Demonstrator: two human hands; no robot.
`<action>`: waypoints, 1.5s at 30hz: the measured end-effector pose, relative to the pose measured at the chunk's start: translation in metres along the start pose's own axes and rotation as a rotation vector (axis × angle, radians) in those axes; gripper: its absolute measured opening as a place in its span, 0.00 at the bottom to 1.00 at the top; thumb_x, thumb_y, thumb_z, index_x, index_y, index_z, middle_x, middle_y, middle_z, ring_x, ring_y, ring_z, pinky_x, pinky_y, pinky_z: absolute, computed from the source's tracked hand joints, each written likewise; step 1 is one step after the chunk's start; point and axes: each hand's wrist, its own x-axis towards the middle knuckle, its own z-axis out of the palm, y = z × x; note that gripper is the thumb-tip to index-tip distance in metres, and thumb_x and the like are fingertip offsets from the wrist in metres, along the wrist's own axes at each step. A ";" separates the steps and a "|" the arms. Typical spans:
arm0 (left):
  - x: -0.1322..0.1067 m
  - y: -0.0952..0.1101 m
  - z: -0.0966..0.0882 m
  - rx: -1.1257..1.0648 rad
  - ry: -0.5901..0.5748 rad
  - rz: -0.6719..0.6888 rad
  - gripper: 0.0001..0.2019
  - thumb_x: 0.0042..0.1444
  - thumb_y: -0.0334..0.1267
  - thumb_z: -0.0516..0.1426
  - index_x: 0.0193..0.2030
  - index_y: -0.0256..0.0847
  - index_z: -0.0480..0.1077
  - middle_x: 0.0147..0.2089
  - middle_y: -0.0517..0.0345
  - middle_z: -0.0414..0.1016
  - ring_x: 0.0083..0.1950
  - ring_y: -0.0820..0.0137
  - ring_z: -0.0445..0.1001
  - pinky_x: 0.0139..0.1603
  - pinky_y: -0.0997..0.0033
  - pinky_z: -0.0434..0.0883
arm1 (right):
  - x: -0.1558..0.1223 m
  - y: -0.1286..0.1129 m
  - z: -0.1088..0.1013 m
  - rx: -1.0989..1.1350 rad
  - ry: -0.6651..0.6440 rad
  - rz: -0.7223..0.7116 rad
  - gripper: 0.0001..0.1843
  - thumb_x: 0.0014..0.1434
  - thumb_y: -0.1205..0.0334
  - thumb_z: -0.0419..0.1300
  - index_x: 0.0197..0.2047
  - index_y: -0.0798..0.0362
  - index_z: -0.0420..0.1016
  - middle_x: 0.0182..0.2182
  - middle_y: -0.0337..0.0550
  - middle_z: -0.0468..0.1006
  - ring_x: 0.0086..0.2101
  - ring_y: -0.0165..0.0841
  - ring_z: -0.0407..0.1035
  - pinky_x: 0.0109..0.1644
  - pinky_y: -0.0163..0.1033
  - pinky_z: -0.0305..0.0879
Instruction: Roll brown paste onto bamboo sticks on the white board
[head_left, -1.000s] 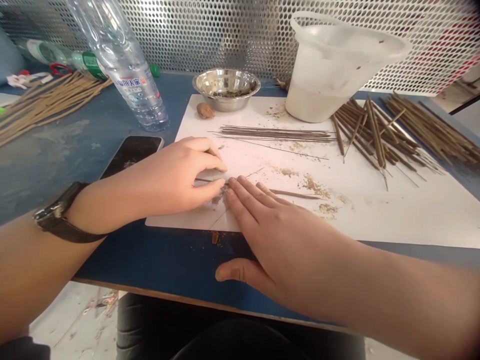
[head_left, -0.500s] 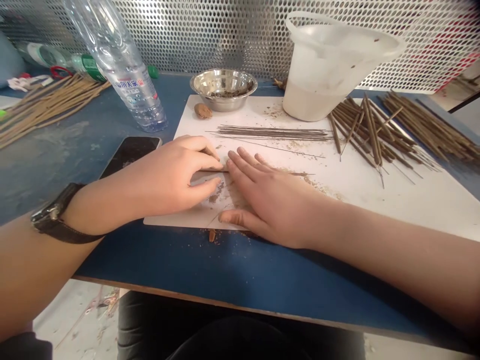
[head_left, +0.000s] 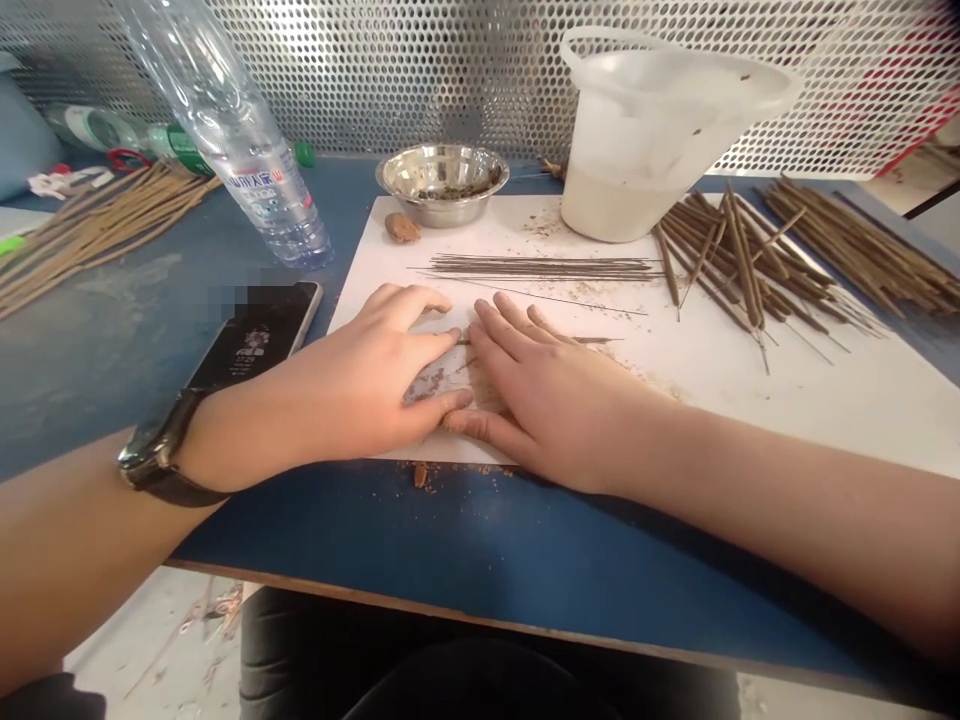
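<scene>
Stick (head_left: 592, 340) lies sideways on the white sheet (head_left: 750, 420), running under my spread right hand (head_left: 559, 405); my flat left hand (head_left: 360, 385), fingers spread too, rests with fingertips at its left end

A paper sheet (head_left: 780, 410) lies on the table (head_left: 480, 550). A bowl (head_left: 442, 185) and a bucket (head_left: 619, 205) stand behind a row of thin sticks (head_left: 540, 267) on the sheet. A stick pile (head_left: 750, 265) lies right; a phone (head_left: 255, 345) and bottle (head_left: 266, 195) lie left.
</scene>
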 end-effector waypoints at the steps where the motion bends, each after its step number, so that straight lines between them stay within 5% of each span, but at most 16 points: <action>1: 0.001 -0.001 0.000 0.002 -0.001 -0.006 0.20 0.71 0.54 0.59 0.58 0.46 0.83 0.72 0.44 0.71 0.78 0.41 0.64 0.79 0.36 0.68 | 0.002 0.001 0.000 0.002 -0.014 0.001 0.55 0.77 0.30 0.48 0.81 0.76 0.58 0.81 0.78 0.52 0.81 0.67 0.42 0.81 0.74 0.52; 14: -0.008 0.013 -0.005 -0.034 -0.015 -0.008 0.17 0.71 0.53 0.58 0.53 0.48 0.84 0.74 0.49 0.73 0.79 0.47 0.65 0.81 0.43 0.65 | -0.020 -0.011 -0.003 -0.059 0.020 -0.060 0.50 0.77 0.32 0.49 0.79 0.69 0.66 0.80 0.74 0.58 0.81 0.66 0.48 0.79 0.76 0.57; 22: -0.003 0.002 0.003 -0.007 -0.005 -0.014 0.23 0.71 0.55 0.59 0.61 0.43 0.83 0.74 0.42 0.72 0.80 0.39 0.62 0.81 0.34 0.63 | -0.005 0.005 -0.002 0.003 -0.019 -0.010 0.54 0.77 0.29 0.46 0.82 0.73 0.58 0.81 0.77 0.53 0.81 0.67 0.42 0.81 0.75 0.52; 29: -0.002 -0.004 0.002 0.012 -0.014 -0.019 0.28 0.72 0.58 0.58 0.68 0.44 0.79 0.79 0.42 0.66 0.82 0.38 0.58 0.82 0.34 0.62 | -0.003 0.003 -0.003 0.026 -0.004 -0.049 0.57 0.76 0.26 0.44 0.83 0.72 0.56 0.82 0.78 0.52 0.82 0.67 0.41 0.81 0.76 0.50; 36: 0.000 -0.006 -0.009 0.007 0.000 -0.100 0.21 0.69 0.57 0.58 0.54 0.46 0.84 0.75 0.48 0.72 0.81 0.41 0.61 0.81 0.38 0.64 | 0.009 -0.004 -0.002 0.001 -0.037 -0.026 0.58 0.77 0.26 0.41 0.81 0.74 0.58 0.82 0.79 0.51 0.82 0.69 0.39 0.82 0.77 0.45; 45: -0.002 -0.005 -0.006 0.040 -0.023 -0.089 0.24 0.70 0.58 0.56 0.55 0.41 0.84 0.77 0.42 0.70 0.82 0.41 0.60 0.80 0.38 0.66 | 0.012 0.002 -0.003 0.023 -0.059 -0.024 0.60 0.76 0.23 0.40 0.83 0.73 0.56 0.82 0.78 0.50 0.82 0.68 0.38 0.82 0.75 0.45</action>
